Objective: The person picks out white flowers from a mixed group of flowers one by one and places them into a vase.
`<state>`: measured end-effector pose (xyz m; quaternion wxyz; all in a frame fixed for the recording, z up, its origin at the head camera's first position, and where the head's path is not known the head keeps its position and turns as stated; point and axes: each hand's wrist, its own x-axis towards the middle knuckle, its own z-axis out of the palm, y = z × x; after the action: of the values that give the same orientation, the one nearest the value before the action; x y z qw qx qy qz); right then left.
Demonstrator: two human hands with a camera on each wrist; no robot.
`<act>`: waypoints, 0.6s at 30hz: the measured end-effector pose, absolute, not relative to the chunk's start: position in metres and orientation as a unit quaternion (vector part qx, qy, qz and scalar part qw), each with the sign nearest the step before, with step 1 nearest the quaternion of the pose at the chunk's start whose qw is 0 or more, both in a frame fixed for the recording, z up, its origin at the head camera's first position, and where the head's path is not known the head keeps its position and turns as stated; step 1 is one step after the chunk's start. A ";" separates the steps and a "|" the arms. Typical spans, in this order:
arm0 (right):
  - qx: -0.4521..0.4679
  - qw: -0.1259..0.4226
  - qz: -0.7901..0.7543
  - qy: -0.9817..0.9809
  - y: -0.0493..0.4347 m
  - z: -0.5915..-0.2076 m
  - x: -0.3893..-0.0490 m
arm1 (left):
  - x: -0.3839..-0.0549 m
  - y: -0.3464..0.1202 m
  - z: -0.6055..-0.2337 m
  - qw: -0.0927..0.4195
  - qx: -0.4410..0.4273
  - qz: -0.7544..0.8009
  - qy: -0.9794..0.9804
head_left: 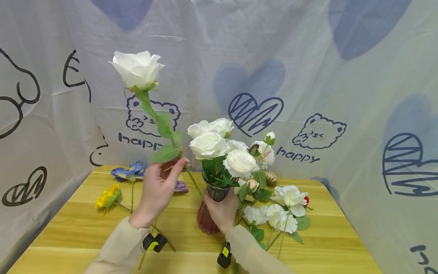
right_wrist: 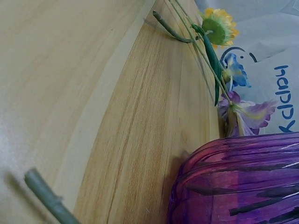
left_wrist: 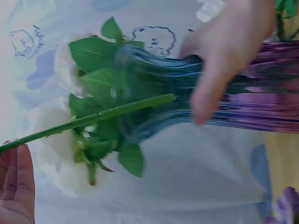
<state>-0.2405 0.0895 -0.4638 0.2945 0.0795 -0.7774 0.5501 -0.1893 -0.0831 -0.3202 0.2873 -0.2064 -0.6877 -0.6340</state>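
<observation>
Your left hand (head_left: 159,188) pinches the green stem (head_left: 195,180) of a long white rose (head_left: 137,70) between thumb and fingers, while your right hand (head_left: 222,207) grips the neck of the ribbed glass vase (head_left: 207,220), thumb across the near side; the far fingers are hidden. You seem to be partway through adding this rose to the vase: the stem's lower end shows outside the glass, in front of the neck in the left wrist view, though whether it touches I cannot tell. The next move likely calls for raising that end over the rim, then feeding it down among the stems while your right hand steadies the vase. Your left hand is raised to the left of the vase, with the stem slanting from the bloom at upper left down toward the neck; your right forearm reaches in from the near right. White blooms (head_left: 209,145) crowd the vase's mouth. Further out on the table (head_left: 325,228), yellow (head_left: 107,196), blue (head_left: 131,171) and purple flowers (head_left: 181,187) lie left, with white flowers (head_left: 287,201) right.
</observation>
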 end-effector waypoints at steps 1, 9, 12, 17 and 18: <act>0.079 0.294 0.550 -0.778 0.090 -0.464 -0.240 | -0.189 -0.081 -0.316 0.297 -0.214 -0.634 -0.682; 0.076 0.300 0.538 -0.784 0.089 -0.466 -0.241 | -0.191 -0.071 -0.289 0.360 -0.277 -0.631 -0.629; 0.079 0.304 0.537 -0.783 0.089 -0.467 -0.242 | -0.192 -0.069 -0.287 0.371 -0.282 -0.625 -0.626; 0.083 0.316 0.533 -0.781 0.090 -0.468 -0.243 | -0.198 -0.064 -0.295 0.381 -0.284 -0.597 -0.646; 0.083 0.317 0.532 -0.781 0.090 -0.468 -0.243 | -0.199 -0.063 -0.297 0.385 -0.284 -0.589 -0.651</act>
<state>-0.2429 0.0899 -0.4676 0.3168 0.0832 -0.7811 0.5317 -0.1985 -0.0629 -0.2971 0.3850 -0.2837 -0.6512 -0.5893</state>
